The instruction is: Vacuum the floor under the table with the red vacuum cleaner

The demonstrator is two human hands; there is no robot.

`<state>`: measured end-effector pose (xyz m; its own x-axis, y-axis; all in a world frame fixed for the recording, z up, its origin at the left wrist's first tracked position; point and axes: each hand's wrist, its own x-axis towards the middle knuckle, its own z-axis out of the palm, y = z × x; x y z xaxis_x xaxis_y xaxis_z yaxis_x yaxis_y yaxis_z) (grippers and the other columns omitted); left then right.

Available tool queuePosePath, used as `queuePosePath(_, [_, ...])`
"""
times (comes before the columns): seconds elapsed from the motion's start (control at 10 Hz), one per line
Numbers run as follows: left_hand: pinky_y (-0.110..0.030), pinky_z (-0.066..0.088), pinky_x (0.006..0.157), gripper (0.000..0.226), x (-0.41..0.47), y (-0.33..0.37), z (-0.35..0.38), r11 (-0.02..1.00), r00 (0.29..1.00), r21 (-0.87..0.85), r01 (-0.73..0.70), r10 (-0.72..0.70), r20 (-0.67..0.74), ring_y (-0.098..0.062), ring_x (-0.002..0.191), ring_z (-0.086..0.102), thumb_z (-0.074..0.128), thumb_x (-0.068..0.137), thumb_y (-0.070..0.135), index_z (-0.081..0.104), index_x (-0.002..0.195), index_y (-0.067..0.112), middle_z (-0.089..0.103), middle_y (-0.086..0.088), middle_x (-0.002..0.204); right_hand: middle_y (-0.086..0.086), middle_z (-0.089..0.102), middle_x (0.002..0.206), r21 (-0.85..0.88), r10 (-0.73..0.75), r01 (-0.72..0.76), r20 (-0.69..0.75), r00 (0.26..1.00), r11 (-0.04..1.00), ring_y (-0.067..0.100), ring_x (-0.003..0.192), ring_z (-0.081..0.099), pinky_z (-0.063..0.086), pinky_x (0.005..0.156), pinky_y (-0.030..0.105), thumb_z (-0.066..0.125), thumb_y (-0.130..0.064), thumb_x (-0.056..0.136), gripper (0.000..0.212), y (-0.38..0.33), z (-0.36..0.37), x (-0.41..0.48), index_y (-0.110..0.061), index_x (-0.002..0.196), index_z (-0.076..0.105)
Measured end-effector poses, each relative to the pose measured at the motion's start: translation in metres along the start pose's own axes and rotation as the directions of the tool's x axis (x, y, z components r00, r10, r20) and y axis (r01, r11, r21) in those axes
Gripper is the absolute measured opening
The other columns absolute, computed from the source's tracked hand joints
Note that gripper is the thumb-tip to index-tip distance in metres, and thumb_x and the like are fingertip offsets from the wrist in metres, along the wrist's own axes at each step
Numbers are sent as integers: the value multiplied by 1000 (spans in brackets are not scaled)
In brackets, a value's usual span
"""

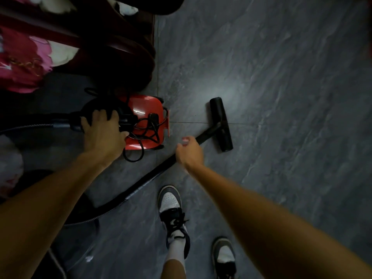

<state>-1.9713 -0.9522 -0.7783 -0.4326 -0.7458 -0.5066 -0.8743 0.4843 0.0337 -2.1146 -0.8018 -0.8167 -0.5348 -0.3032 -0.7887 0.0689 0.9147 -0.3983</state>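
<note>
My left hand (102, 129) curls over the black top of the red vacuum cleaner (146, 109), which sits on the grey tiled floor (281, 77) beside dark wooden furniture (120, 57). My right hand (189, 152) grips the black wand (153, 175), its floor head (221, 125) flat on the tiles. The power cord (149, 129) lies tangled on the machine, so this looks like setup. Next, I judge, the cord needs unwinding and plugging in before the head goes under the bench.
</note>
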Motion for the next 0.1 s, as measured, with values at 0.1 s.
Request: queuePosePath(0.1, [-53,26,110,56,-27,16,4,981,999,-191,-35,28,-38,-37,127,41,57,89,29,41,136,3,47,-23,135,10,62,126,2,-133,134,-36,990,991,27,111,61,50,97,44,50,-25,96,35,-6,-20,-12,-16,130,53])
